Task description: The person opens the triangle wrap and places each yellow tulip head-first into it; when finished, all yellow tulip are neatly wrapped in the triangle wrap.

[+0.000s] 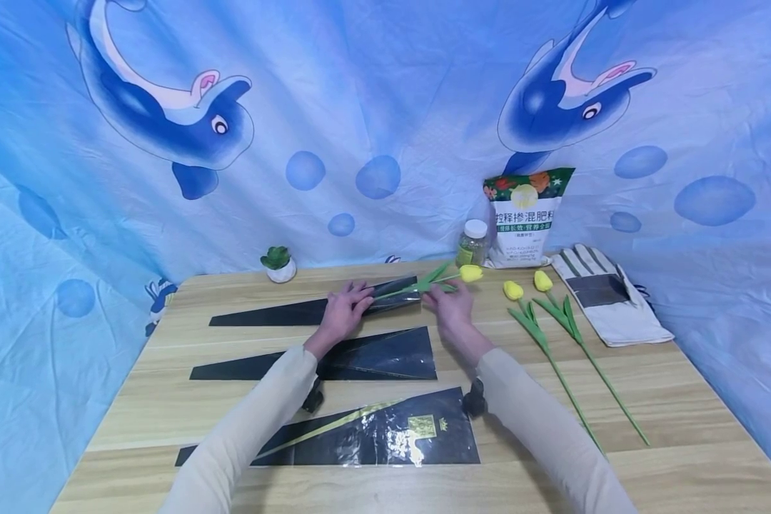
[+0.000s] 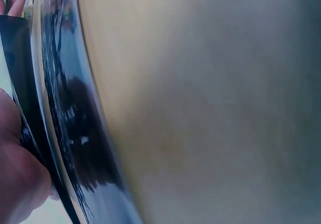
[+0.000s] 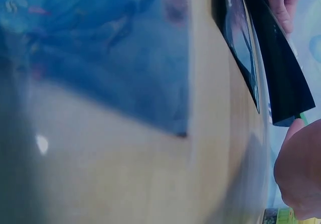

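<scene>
A yellow tulip (image 1: 471, 273) with green leaves lies along the back black flower sleeve (image 1: 276, 314), its stem entering the sleeve's wide end. My right hand (image 1: 451, 303) pinches the tulip near its leaves, right at that mouth. Farther along, my left hand (image 1: 345, 310) holds the sleeve, thumb on the near side and fingers toward the far edge. In the right wrist view the sleeve (image 3: 281, 68) gapes at its wide end beside my right hand (image 3: 301, 169). The left wrist view shows part of my left hand (image 2: 22, 179) against the dark film.
Two more black sleeves, a middle one (image 1: 385, 357) and a gold-printed front one (image 1: 392, 435), lie nearer me. On the right are two yellow tulips (image 1: 512, 290) and white gloves (image 1: 604, 296). Behind stand a small potted plant (image 1: 278, 265), a jar (image 1: 472, 244) and a fertilizer bag (image 1: 523, 225).
</scene>
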The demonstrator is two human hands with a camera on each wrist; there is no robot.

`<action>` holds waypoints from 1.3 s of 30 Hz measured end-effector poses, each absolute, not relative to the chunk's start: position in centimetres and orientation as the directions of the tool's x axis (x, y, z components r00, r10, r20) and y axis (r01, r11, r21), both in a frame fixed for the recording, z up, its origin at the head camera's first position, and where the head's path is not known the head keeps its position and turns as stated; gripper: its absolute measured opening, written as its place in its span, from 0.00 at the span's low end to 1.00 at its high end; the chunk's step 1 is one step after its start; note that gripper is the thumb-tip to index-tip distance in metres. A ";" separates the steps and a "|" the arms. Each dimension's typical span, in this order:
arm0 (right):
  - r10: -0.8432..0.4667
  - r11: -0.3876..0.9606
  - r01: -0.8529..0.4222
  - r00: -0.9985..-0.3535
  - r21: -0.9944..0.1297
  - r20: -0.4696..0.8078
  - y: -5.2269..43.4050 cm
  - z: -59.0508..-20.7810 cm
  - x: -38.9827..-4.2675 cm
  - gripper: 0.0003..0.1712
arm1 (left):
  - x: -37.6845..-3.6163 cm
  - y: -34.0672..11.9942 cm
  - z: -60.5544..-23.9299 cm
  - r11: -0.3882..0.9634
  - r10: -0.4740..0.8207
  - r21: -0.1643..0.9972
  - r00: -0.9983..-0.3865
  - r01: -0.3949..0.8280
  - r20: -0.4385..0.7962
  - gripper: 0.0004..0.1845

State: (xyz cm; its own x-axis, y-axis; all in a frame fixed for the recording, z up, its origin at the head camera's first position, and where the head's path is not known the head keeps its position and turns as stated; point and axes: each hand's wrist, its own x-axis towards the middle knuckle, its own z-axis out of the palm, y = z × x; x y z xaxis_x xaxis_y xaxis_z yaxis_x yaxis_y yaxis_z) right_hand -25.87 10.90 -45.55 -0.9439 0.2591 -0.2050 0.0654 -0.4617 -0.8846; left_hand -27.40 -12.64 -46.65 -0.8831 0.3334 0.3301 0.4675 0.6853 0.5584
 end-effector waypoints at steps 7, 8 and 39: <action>0.225 -0.411 0.103 -0.951 -0.906 -0.210 10.7 -45.8 -26.0 0.19 | -27.5 -12.4 -46.8 0.701 0.338 0.541 -0.884 0.465 0.322 0.19; 0.221 -0.409 0.110 -0.951 -0.906 -0.215 10.8 -46.0 -26.1 0.19 | -27.5 -12.4 -46.8 0.702 0.336 0.540 -0.885 0.464 0.323 0.19; 0.071 -0.269 0.279 -0.949 -0.922 -0.307 11.5 -45.0 -26.3 0.25 | -27.6 -11.6 -46.8 0.718 0.316 0.538 -0.895 0.442 0.315 0.18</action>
